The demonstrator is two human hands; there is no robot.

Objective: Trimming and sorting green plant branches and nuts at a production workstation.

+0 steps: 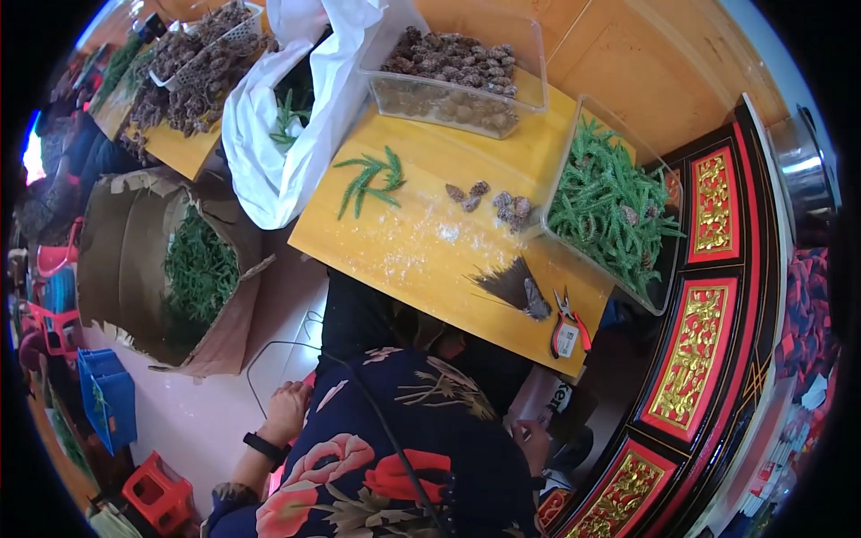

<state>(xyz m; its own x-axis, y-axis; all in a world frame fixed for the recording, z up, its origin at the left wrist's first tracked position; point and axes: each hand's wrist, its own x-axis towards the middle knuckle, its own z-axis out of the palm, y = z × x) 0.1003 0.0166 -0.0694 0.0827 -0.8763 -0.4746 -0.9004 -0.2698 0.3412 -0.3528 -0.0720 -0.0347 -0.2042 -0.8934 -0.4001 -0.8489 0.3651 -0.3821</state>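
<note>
Floral garment (368, 462) nearest, then I log left hand (286, 411) and right hand (534, 443), whether spread or closed I cannot tell, with red-handled pliers (565, 316) on the yellow table (448, 161), ahead of and apart from both.

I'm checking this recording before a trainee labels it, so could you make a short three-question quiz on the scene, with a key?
1. True or false: the pliers lie on the table, apart from the right hand.
2. What fills the clear bin at the far side of the table: (A) sprigs, (B) pinecones or (C) pliers?
3. Fill the blank: the dark band is on the person's ____ wrist.

Key: 1 true; 2 B; 3 left.
</note>
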